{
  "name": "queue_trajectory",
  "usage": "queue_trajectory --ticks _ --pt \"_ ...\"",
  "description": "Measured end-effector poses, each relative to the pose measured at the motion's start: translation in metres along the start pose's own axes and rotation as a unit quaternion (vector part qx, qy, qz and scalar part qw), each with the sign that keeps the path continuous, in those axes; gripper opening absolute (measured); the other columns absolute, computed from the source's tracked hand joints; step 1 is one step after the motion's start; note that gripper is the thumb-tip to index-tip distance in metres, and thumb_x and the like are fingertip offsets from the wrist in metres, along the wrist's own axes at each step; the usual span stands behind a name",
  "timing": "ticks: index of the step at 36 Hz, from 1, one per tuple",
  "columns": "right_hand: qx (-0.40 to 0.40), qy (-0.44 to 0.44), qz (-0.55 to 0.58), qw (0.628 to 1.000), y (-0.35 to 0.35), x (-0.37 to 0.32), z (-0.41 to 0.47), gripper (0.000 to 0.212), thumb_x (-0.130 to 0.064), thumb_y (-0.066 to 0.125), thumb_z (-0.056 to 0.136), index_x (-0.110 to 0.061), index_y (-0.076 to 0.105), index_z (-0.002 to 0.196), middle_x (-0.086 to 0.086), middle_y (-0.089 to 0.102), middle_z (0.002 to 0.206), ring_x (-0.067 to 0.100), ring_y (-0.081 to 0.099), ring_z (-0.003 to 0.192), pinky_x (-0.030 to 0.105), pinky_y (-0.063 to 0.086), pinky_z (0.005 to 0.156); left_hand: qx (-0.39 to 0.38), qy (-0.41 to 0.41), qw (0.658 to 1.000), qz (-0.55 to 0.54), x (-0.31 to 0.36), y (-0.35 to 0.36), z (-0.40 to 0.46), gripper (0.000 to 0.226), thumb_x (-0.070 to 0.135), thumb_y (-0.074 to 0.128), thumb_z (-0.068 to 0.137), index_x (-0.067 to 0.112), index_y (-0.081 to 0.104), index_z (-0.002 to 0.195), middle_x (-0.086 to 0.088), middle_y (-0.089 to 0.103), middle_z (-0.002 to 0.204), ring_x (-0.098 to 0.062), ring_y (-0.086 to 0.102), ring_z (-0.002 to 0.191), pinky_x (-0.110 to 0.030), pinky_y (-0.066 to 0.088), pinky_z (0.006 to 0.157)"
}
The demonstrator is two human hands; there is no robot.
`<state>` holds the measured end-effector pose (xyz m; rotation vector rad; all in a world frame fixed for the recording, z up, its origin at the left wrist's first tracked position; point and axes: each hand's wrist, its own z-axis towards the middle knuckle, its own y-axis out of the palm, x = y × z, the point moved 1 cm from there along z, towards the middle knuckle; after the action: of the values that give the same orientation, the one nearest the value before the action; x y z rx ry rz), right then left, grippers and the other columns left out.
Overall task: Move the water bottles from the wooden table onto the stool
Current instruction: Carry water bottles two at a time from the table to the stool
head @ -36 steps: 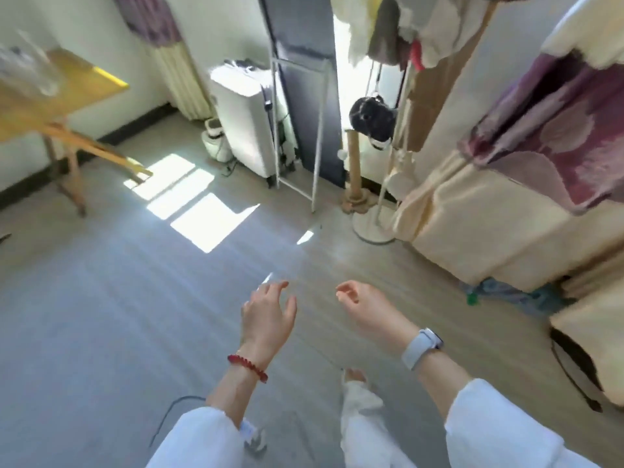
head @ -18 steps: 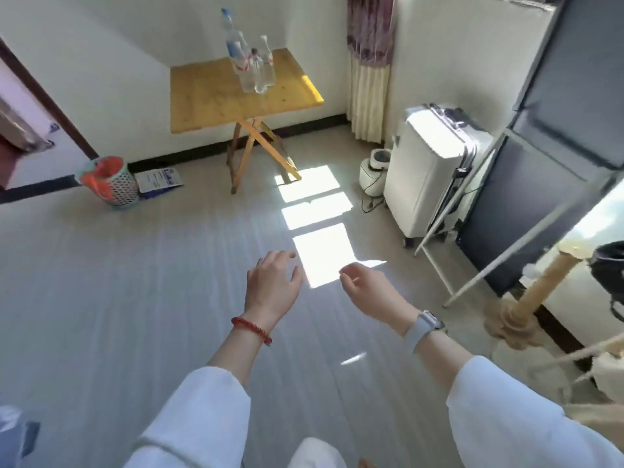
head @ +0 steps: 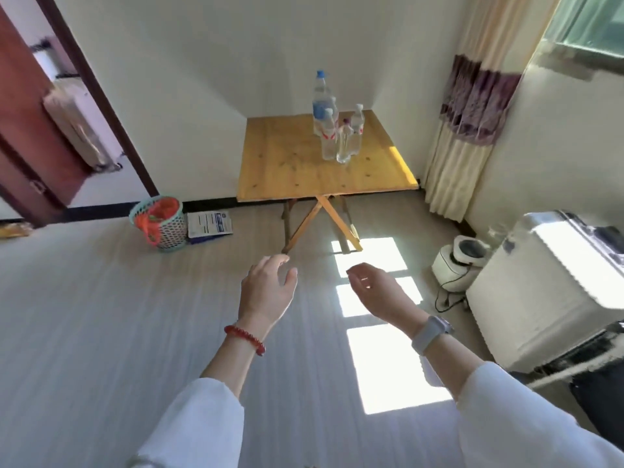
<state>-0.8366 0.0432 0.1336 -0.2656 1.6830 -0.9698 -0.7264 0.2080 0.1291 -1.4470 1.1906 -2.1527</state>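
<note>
The wooden table serves as the reference landmark. It stands against the far wall on crossed folding legs. The water bottles stand upright in a tight cluster on the rear right part of the table top, close together or touching; the tallest, with a blue cap, is at the back of the group. Four bottles appear to be present, though overlap makes the count uncertain. Grouping them this way likely keeps them reachable from one standing position.

The stool is not in view.

Both hands are raised in front of the body, well short of the table's near edge and above open floor. The left hand shows its back to the camera, with the fingers loosely spread and slightly curled; it holds nothing. The right hand is turned inward, its fingers relaxed and partly curled, also empty. Neither hand touches any object.

Judgement: this is the approach stage. No bottle has been lifted, and the person must close on the table before either hand can reach the cluster.
</note>
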Motion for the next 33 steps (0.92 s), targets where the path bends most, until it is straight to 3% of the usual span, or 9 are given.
queue_trajectory --ticks 5,8,11,17,21,25,29,33 --pt "0.036 0.009 0.017 0.999 -0.016 -0.001 0.107 0.022 -0.020 0.049 0.092 -0.010 0.062 0.107 0.006 0.068 0.105 0.015 0.059 0.081 0.020 0.038 0.073 -0.003 0.006 1.000 -0.010 -0.002 0.006 0.122 0.026 0.023 0.053 0.090 0.011 0.059 0.112 -0.008 0.061 0.111 -0.026 0.055 0.105 -0.042 0.045 0.091" --pt "0.059 0.025 0.025 0.998 -0.023 0.011 0.174 0.023 -0.020 0.049 0.091 -0.010 0.061 0.109 0.009 0.068 0.106 0.023 0.064 0.090 0.023 0.041 0.074 -0.006 0.022 1.000 -0.011 -0.001 0.023 0.194 0.025 0.023 0.053 0.089 0.011 0.059 0.111 -0.008 0.061 0.108 -0.027 0.056 0.102 -0.040 0.045 0.090" --pt "0.065 0.036 0.030 0.997 -0.027 0.026 0.247 0.025 -0.021 0.048 0.091 -0.011 0.059 0.112 0.011 0.068 0.107 0.025 0.063 0.094 0.026 0.044 0.077 -0.012 0.037 0.999 -0.009 -0.002 0.046 0.263 0.031 0.025 0.052 0.090 0.011 0.057 0.118 -0.006 0.059 0.117 -0.024 0.053 0.110 -0.038 0.043 0.094" --pt "0.092 0.046 0.051 0.993 -0.042 0.054 0.398 0.030 -0.021 0.047 0.093 -0.010 0.053 0.120 0.007 0.065 0.106 0.023 0.063 0.094 0.016 0.033 0.064 -0.031 0.043 0.999 0.000 -0.006 0.091 0.408 0.035 0.026 0.052 0.091 0.012 0.052 0.123 -0.005 0.056 0.122 -0.021 0.051 0.115 -0.032 0.041 0.096" --pt "0.103 0.057 0.065 0.991 -0.056 0.068 0.492 0.033 -0.021 0.047 0.094 -0.009 0.047 0.125 0.010 0.064 0.111 0.016 0.057 0.088 0.022 0.040 0.075 -0.036 0.050 0.998 0.002 -0.008 0.118 0.500 0.041 0.029 0.051 0.091 0.014 0.046 0.129 -0.005 0.052 0.127 -0.019 0.048 0.118 -0.028 0.041 0.094" --pt "0.113 0.077 0.073 0.988 -0.058 0.083 0.565 0.040 -0.023 0.050 0.092 -0.010 0.042 0.129 0.009 0.059 0.118 0.020 0.058 0.097 0.024 0.044 0.076 -0.042 0.040 0.998 -0.005 -0.018 0.144 0.565 0.044 0.031 0.052 0.091 0.016 0.042 0.131 -0.005 0.050 0.128 -0.019 0.048 0.118 -0.022 0.038 0.086" --pt "0.147 0.098 0.105 0.979 -0.052 0.100 0.626 0.046 -0.022 0.055 0.090 -0.010 0.040 0.131 0.010 0.054 0.124 0.021 0.055 0.106 0.037 0.048 0.092 -0.088 0.013 0.996 -0.001 -0.038 0.174 0.622 0.048 0.033 0.053 0.090 0.016 0.040 0.133 -0.005 0.045 0.135 -0.020 0.043 0.124 -0.027 0.039 0.093" --pt "0.176 0.140 0.106 0.969 -0.041 0.126 0.682 0.054 -0.025 0.058 0.087 -0.010 0.036 0.134 0.011 0.051 0.128 0.021 0.052 0.110 0.035 0.046 0.093 -0.130 -0.002 0.992 -0.006 -0.054 0.209 0.686 0.055 0.036 0.051 0.091 0.013 0.034 0.137 -0.007 0.037 0.142 -0.022 0.035 0.131 -0.030 0.035 0.100"
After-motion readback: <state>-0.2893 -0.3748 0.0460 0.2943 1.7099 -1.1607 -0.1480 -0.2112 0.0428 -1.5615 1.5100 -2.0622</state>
